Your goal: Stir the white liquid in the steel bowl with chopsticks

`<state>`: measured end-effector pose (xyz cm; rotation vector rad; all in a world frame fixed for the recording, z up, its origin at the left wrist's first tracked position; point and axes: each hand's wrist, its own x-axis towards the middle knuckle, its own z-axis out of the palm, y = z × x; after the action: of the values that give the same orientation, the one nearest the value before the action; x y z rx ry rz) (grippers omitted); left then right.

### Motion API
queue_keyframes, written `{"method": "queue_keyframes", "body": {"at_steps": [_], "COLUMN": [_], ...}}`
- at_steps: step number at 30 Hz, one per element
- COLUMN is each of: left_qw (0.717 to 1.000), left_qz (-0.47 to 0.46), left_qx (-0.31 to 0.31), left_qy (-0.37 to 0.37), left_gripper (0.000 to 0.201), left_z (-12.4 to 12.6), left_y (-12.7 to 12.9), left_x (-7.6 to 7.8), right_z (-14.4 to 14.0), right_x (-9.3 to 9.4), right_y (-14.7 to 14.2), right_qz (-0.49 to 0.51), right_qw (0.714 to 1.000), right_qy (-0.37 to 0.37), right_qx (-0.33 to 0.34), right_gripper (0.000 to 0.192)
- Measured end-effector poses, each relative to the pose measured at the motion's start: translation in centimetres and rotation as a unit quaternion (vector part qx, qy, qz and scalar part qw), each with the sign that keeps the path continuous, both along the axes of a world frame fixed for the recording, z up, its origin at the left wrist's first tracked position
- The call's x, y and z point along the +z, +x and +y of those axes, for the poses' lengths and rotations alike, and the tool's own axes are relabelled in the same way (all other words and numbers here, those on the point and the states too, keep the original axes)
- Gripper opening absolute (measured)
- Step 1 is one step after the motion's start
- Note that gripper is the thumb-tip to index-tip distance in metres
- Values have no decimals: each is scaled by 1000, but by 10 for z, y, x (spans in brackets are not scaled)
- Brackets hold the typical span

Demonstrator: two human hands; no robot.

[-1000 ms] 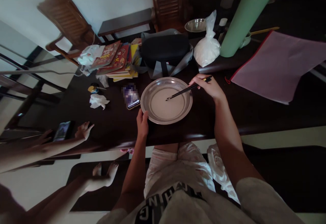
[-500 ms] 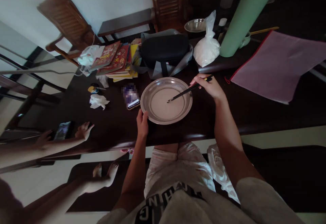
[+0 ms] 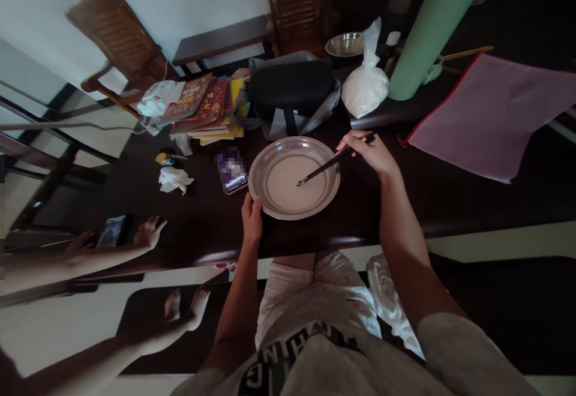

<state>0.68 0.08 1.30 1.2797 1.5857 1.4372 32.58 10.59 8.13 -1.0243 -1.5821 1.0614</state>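
A round metal plate with a raised rim rests near the table's front edge, with a whitish liquid covering its bottom. My left hand grips the rim at the lower left, thumb on top. Over the right side of the plate, my right hand is closed around black chopsticks. Their tips dip into the liquid near the middle of the plate. A phone lies just left of the plate, its screen partly blurred out.
Behind the plate are a black case, a tied bag of white powder and a tall green cylinder. Stacked books and crumpled tissue lie left. A pink mesh pouch lies right. Another person's hand rests at left.
The chopstick tips have shifted slightly right and toward me in the liquid. My left hand and the plate stay where they were.
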Motion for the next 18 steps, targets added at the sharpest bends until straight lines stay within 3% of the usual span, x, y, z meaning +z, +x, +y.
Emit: {"method": "queue_keyframes", "body": {"at_steps": [5, 12, 18], "left_qw": [1000, 1000, 1000], "left_qz": [8, -1, 0], "left_qx": [5, -2, 3], "left_qy": [4, 0, 0], "left_gripper": [42, 36, 36], "left_z": [0, -1, 0], "left_y": [1, 1, 1], "left_x": [1, 1, 3], "right_z": [-3, 1, -4], "right_x": [3, 2, 4], "right_y": [-10, 0, -10], "right_qz": [-37, -4, -26], "right_qw": [996, 1000, 997], "right_qy": [-11, 2, -17], "right_qx": [81, -11, 66], "right_gripper": [45, 44, 44]}}
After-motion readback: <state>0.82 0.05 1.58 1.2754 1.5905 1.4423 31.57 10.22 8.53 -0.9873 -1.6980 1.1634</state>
